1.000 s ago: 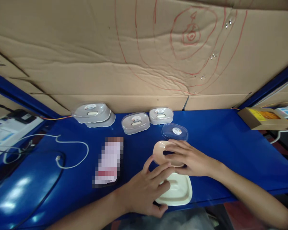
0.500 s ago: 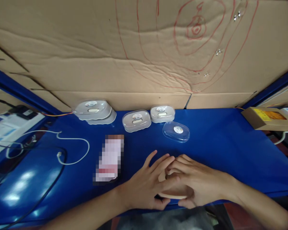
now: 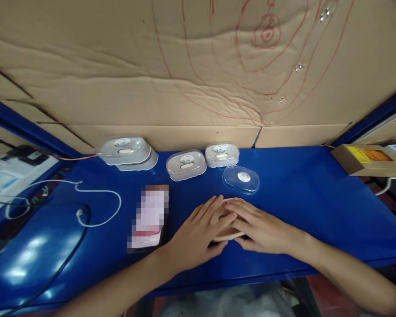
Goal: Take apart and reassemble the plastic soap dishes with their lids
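A beige dish (image 3: 227,234) sits on the blue table (image 3: 317,198) near its front edge, mostly hidden under your hands. Your left hand (image 3: 196,240) and right hand (image 3: 260,226) lie open and flat on it. Uneven pressure could skid it into the clear lid (image 3: 240,179) close behind.

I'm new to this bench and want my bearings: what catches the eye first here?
The left hand and the right hand lie flat over a beige dish at the near middle of the blue table. Just behind them lies a clear lid. Behind the table, a cardboard wall bears big red rings.
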Tool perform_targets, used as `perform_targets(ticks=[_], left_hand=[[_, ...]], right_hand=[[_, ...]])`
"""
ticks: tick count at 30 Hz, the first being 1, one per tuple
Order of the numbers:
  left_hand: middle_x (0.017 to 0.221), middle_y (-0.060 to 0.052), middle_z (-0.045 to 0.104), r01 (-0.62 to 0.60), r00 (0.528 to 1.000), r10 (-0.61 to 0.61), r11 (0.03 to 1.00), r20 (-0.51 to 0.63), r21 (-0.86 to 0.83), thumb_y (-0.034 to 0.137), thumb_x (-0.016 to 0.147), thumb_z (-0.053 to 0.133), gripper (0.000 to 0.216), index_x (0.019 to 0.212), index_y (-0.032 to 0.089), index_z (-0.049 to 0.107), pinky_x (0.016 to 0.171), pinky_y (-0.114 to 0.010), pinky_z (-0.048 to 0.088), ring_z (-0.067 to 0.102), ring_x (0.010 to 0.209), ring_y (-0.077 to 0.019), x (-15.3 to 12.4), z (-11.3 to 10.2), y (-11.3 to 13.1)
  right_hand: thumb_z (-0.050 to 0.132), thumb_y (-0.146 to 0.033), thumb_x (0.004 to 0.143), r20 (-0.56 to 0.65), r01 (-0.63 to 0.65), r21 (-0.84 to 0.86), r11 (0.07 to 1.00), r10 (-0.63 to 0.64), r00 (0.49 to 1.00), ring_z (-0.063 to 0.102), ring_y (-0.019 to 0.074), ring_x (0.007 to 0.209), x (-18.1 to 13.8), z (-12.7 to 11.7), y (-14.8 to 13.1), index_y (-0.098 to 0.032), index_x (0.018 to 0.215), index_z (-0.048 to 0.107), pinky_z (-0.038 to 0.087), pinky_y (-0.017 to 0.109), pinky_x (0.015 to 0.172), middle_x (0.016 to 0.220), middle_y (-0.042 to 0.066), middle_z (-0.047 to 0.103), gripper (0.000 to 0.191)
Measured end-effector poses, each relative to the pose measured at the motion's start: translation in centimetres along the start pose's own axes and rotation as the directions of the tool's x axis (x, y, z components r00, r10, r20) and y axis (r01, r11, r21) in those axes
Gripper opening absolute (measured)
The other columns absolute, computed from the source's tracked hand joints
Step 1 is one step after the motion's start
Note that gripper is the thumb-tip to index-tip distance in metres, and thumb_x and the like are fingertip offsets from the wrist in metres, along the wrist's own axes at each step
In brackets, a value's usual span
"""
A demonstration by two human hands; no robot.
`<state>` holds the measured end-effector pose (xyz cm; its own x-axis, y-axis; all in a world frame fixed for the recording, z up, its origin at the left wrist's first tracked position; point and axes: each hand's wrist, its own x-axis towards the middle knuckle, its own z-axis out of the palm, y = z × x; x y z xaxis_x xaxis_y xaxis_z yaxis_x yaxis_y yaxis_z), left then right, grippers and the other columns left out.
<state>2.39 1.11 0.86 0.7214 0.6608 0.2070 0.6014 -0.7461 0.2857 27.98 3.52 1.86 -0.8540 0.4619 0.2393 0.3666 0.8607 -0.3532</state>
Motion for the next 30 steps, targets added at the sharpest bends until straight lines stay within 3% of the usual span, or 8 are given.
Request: perform_targets(ticks=[5, 10, 13, 15, 17, 19, 25, 30], left_hand=[[0.173, -0.018, 0.026, 0.027, 1.0, -0.027, 0.998, -0.009, 0.059, 0.023, 0.097, 0.065, 0.062, 0.156, 0.028, 0.044, 0.117, -0.057, 0.044, 0.025, 0.16, -0.041, -0.1, 0.1, -0.3], [0.174, -0.018, 0.023, 0.037, 0.999, -0.035, 0.995, -0.022, 0.09, 0.029, 0.102, 0.063, 0.07, 0.164, 0.027, 0.032, 0.117, -0.058, 0.044, 0.026, 0.159, -0.041, -0.4, 0.5, -0.4], [0.171, -0.021, 0.032, 0.047, 0.999, -0.045, 0.995, -0.024, 0.09, 0.036, 0.101, 0.065, 0.069, 0.162, 0.022, 0.037, 0.118, -0.061, 0.042, 0.032, 0.157, -0.0422, -0.4, 0.6, -0.3], [0.167, -0.02, 0.038, 0.046, 0.999, -0.045, 0.997, -0.018, 0.055, 0.033, 0.098, 0.067, 0.065, 0.157, 0.021, 0.042, 0.119, -0.061, 0.041, 0.036, 0.155, -0.0413, -0.3, 0.6, -0.2], [0.164, -0.019, 0.042, 0.059, 0.998, -0.059, 0.998, -0.023, 0.005, 0.027, 0.094, 0.069, 0.065, 0.154, 0.021, 0.045, 0.12, -0.061, 0.04, 0.039, 0.153, -0.04, -0.2, 0.5, -0.1], [0.162, -0.019, 0.045, 0.082, 0.995, -0.083, 0.996, -0.046, -0.036, 0.022, 0.089, 0.07, 0.065, 0.15, 0.021, 0.047, 0.12, -0.06, 0.041, 0.042, 0.15, -0.0393, -0.1, 0.4, 0.0], [0.166, -0.021, 0.033, 0.137, 0.971, -0.152, 0.987, -0.185, -0.089, 0.016, 0.081, 0.071, 0.074, 0.15, 0.021, 0.045, 0.119, -0.061, 0.041, 0.037, 0.153, -0.042, -0.1, 0.9, 0.3], [0.171, -0.026, 0.015, 0.209, 0.941, -0.214, 0.977, -0.26, -0.049, 0.019, 0.082, 0.076, 0.086, 0.157, 0.02, 0.035, 0.119, -0.067, 0.038, 0.029, 0.156, -0.048, -0.1, 1.1, 0.2]], right_hand=[[0.061, -0.023, 0.102, -0.014, 0.019, -0.059, 0.998, -0.02, 1.0, 0.04, 0.0324, 0.155, 0.2, 0.5, 1.0, -0.018, 0.143, 0.058, 0.038, 0.058, 0.126, 0.161, 0.019, 0.048, 0.041], [0.064, -0.037, 0.103, -0.01, 0.055, 0.028, 0.998, -0.055, 0.998, 0.036, 0.0287, 0.157, 0.2, -0.5, 2.4, -0.024, 0.145, 0.057, 0.033, 0.054, 0.13, 0.164, 0.012, 0.047, 0.044], [0.059, -0.037, 0.105, -0.172, -0.131, -0.073, 0.989, 0.117, 0.978, 0.036, 0.0322, 0.157, -0.2, -1.3, 4.0, -0.03, 0.147, 0.055, 0.029, 0.064, 0.128, 0.163, 0.011, 0.048, 0.043], [0.061, -0.046, 0.103, -0.265, -0.346, -0.141, 0.928, 0.302, 0.916, 0.027, 0.0392, 0.159, -0.6, -1.5, 5.4, -0.032, 0.153, 0.049, 0.023, 0.074, 0.125, 0.168, 0.012, 0.039, 0.054], [0.063, -0.053, 0.1, -0.262, -0.464, -0.145, 0.874, 0.418, 0.87, 0.027, 0.0433, 0.159, -1.0, -1.6, 6.7, -0.031, 0.157, 0.043, 0.027, 0.076, 0.122, 0.171, 0.015, 0.033, 0.064], [0.062, -0.053, 0.101, -0.218, -0.492, -0.112, 0.864, 0.461, 0.86, 0.038, 0.042, 0.154, -1.2, -1.7, 7.7, -0.031, 0.156, 0.045, 0.038, 0.071, 0.119, 0.167, 0.015, 0.04, 0.062], [0.061, -0.046, 0.103, -0.277, -0.421, 0.139, 0.897, 0.443, 0.853, 0.061, 0.0315, 0.136, -1.0, -2.6, 7.0, -0.03, 0.139, 0.06, 0.051, 0.055, 0.115, 0.144, 0.011, 0.064, 0.04], [0.066, -0.036, 0.101, -0.204, -0.197, 0.247, 0.949, 0.25, 0.947, 0.063, 0.0261, 0.133, -0.8, -3.0, 5.0, -0.026, 0.139, 0.059, 0.054, 0.046, 0.111, 0.141, 0.011, 0.065, 0.039]])
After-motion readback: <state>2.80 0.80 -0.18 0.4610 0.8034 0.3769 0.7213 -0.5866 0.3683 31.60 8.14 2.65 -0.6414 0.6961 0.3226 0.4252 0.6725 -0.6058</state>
